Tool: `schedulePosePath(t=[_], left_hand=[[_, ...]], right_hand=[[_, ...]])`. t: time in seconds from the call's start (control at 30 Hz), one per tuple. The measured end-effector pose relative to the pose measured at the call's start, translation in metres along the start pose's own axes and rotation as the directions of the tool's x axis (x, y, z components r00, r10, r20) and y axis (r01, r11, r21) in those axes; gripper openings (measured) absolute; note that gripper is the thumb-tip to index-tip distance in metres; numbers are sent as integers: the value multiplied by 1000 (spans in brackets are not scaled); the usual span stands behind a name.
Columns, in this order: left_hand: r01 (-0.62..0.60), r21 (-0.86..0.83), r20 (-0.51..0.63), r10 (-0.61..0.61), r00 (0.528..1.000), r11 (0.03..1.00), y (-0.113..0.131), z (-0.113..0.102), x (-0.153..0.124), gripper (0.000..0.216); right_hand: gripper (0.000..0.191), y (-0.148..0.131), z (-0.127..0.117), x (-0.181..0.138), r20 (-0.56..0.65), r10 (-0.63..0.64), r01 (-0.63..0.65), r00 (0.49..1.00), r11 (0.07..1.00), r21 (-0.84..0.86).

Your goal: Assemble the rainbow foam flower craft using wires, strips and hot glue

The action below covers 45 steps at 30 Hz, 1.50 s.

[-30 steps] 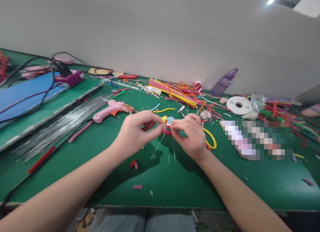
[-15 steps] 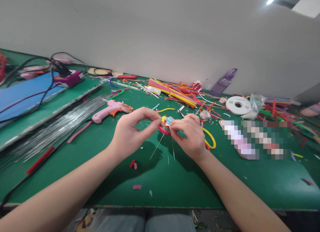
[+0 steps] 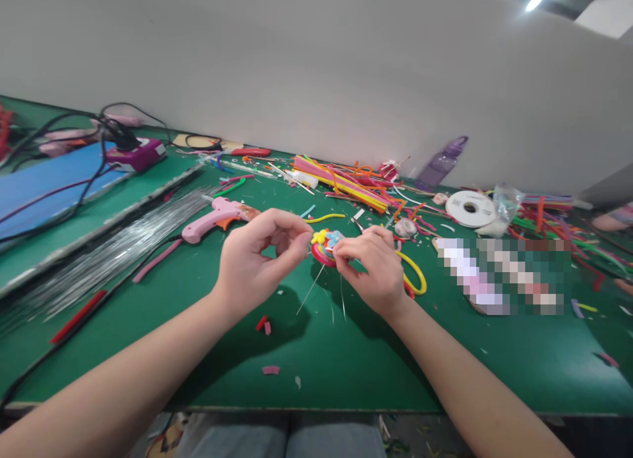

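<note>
Here and now, the fingers of the right hand (image 3: 373, 270) pinch a small colourful craft piece (image 3: 325, 250) over the green counter (image 3: 356, 372), thin wires (image 3: 310, 290) trailing beneath it. The left hand (image 3: 254, 263) curls its fingers narrowly just beside the yellow flower (image 3: 319, 237); whether they grip anything, I cannot tell.

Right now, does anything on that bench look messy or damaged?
Yes: the pink glue gun has brownish marks near its front end, unlike its pink handle, and loose red and pink scraps litter the green tabletop.
</note>
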State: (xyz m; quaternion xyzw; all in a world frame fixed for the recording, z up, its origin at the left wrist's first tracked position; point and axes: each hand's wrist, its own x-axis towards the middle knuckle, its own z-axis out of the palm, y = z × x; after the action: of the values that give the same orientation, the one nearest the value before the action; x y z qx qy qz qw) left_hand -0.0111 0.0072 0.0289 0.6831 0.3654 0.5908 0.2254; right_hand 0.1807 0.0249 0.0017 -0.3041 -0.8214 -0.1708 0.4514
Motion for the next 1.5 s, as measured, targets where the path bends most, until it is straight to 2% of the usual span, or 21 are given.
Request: schedulePosePath(t=[0.17, 0.27, 0.37, 0.47, 0.57, 0.73, 0.83, 1.2, 1.37, 1.5], left_hand=[[0, 39, 12, 0, 1000, 999, -5, 0, 0, 3], [34, 139, 14, -36, 999, 990, -9, 1, 2, 5], [24, 254, 65, -42, 997, 967, -13, 3, 3, 5], [-48, 317, 159, -3, 987, 947, -17, 4, 3, 5], [-122, 305, 237, 49, 970, 945, -22, 4, 3, 6], [-259, 246, 330, 170, 929, 934, -28, 6, 3, 6], [-298, 272, 358, 191, 914, 915, -31, 9, 2, 9], [-391, 305, 322, 292, 901, 869, -40, 15, 2, 10], [-382, 341, 307, 282, 909, 859, -38, 13, 2, 10], [-363, 337, 296, 268, 917, 869, -37, 13, 2, 8]], right_hand=[[19, 0, -2, -3, -19, -7, 7, 1000, 1000, 2], [18, 0, -3, -4, -24, -15, 15, 1000, 1000, 1], [15, 0, -5, -3, -25, -17, 17, 1000, 1000, 3], [14, -1, -6, -2, -39, -23, 23, 999, 1000, 7], [15, -3, -8, -2, -44, -23, 24, 999, 1000, 17], [18, -5, -11, -1, -48, -15, 18, 999, 999, 51], [19, -7, -11, -1, -49, -30, 33, 998, 997, 64], [22, -10, -13, -1, -72, -29, 35, 997, 995, 90], [22, -5, -11, -3, -118, 74, -64, 990, 994, 90], [18, 0, -8, -4, -110, 137, -129, 984, 989, 75]])
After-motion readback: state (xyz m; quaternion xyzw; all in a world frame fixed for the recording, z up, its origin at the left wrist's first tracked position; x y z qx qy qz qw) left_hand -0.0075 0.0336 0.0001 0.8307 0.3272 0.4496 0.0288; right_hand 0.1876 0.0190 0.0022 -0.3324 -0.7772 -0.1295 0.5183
